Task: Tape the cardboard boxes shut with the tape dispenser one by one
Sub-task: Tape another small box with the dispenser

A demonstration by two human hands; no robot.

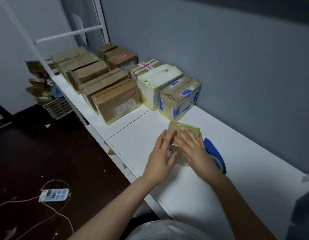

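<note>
On the table, left hand and right hand press flat, fingers straight, on the box — dispenser lies just beside its right side, partly hidden, nearer the right hand.

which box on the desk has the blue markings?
The cardboard box with blue patches, at the near end of the wall-side row, right behind the small taped box. None of the others shows blue.

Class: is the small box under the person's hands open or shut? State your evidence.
Shut. The small box shows a flat top under glossy tape; the left hand and right hand rest on it, fingers straight.
</note>
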